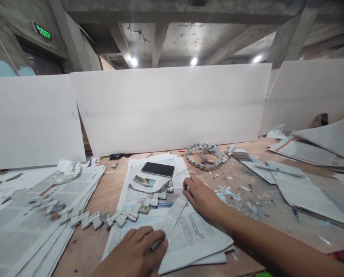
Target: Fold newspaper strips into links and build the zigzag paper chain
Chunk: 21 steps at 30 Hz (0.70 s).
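Observation:
A narrow strip of newspaper (174, 214) slants over a stack of printed sheets (195, 246). My left hand (140, 246) has its thumb and fingers closed on the strip's near end. At the far end, my right hand (202, 196) pinches the strip between thumb and fingertips. A zigzag chain of folded paper links (121, 218) stretches leftward from the stack, just beyond my left hand. Behind the strip, a dark-screened phone (158, 169) lies flat on the sheets.
A coiled paper chain (199, 166) lies at the back of the wooden table (88, 246). Newspapers (12, 234) spread at left under a crumpled plastic bag (67, 171); more newspapers (310, 188) lie at right. Paper scraps (228, 194) dot the table. White boards (172, 111) stand behind.

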{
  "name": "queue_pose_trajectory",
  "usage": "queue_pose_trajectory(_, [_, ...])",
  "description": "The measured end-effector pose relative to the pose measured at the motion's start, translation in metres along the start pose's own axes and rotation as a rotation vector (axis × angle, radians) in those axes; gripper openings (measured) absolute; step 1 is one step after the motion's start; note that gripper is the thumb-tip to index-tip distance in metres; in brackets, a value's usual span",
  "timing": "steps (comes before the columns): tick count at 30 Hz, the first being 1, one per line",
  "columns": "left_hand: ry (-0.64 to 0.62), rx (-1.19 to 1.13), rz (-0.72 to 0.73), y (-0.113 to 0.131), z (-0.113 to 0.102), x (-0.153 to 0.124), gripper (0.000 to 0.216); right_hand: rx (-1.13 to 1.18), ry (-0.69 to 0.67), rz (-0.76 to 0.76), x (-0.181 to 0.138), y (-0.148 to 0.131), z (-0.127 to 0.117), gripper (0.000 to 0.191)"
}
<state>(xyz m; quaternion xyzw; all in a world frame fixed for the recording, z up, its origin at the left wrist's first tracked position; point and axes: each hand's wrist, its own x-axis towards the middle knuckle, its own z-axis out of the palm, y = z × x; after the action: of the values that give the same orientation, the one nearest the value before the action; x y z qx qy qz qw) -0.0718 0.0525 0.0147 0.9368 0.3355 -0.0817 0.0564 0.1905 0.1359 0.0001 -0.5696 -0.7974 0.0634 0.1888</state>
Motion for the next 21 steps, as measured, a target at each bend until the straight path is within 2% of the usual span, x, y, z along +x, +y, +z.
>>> queue_pose_trajectory(4, [0.129, 0.057, 0.061, -0.006, 0.010, 0.000, 0.064, 0.003, 0.007, -0.029, -0.009, -0.015, -0.004, 0.010])
queue_pose_trajectory(7, [0.257, 0.082, 0.117, -0.014, 0.026, 0.000, 0.070, 0.033, -0.019, -0.057, -0.020, -0.030, -0.007, 0.024])
queue_pose_trajectory(10, [0.322, 0.082, 0.127, -0.020, 0.041, -0.001, 0.075, 0.073, -0.053, -0.080, -0.029, -0.041, -0.009, 0.040])
queue_pose_trajectory(13, [0.355, 0.078, 0.132, -0.023, 0.048, -0.001, 0.078, 0.097, -0.067, -0.029, -0.031, -0.042, -0.009, 0.046])
queue_pose_trajectory(16, [0.349, 0.093, 0.131, -0.020, 0.043, -0.002, 0.077, 0.087, -0.064, 0.070, -0.023, -0.030, -0.006, 0.046])
queue_pose_trajectory(21, [0.265, 0.122, 0.127, -0.008, 0.013, -0.002, 0.059, 0.038, -0.073, 0.197, -0.003, 0.006, -0.003, 0.052])
